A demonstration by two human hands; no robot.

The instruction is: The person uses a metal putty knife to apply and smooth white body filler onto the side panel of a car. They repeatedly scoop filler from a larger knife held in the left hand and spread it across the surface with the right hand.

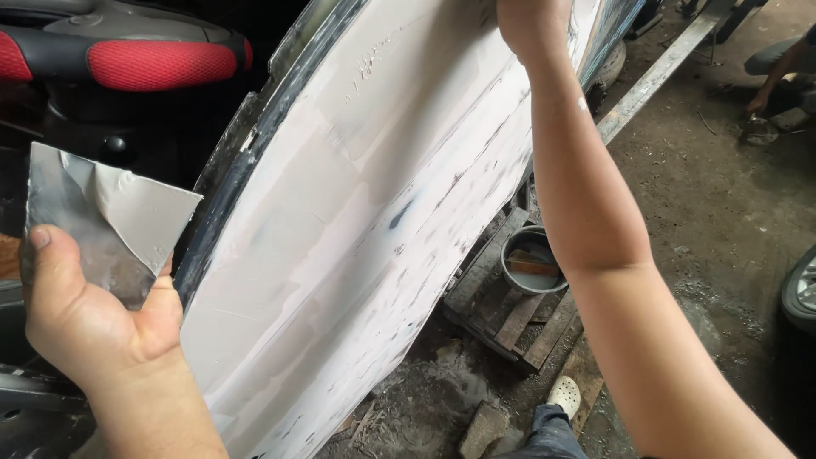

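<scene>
Car panel (340,221): broad curved sheet coated in pale filler, running from lower left to the top of the view; a dark metal edge lines its left side, and its right edge is ragged with dark scuffs.
Left hand (89,319): yours, just left of the panel's dark edge, thumb and fingers pinched on a metal plate (93,229).
Metal plate: flat, grey, tilted, with a smear of pale filler across its upper right corner; that corner sits just beside the panel's dark edge, whether touching you cannot tell.
Right hand (531,25): yours, against the panel's upper part at the top of the view; the fingers are cut off there, so their set cannot be told.
Open room: bare dirt floor (722,221) to the right of your right forearm.
Below the panel: wooden pallet (510,306) bearing a grey bucket (533,261).
Upper left: red and black seat (127,59), behind the panel's edge.
Upper right: another person's arm (778,72), well apart.
</scene>
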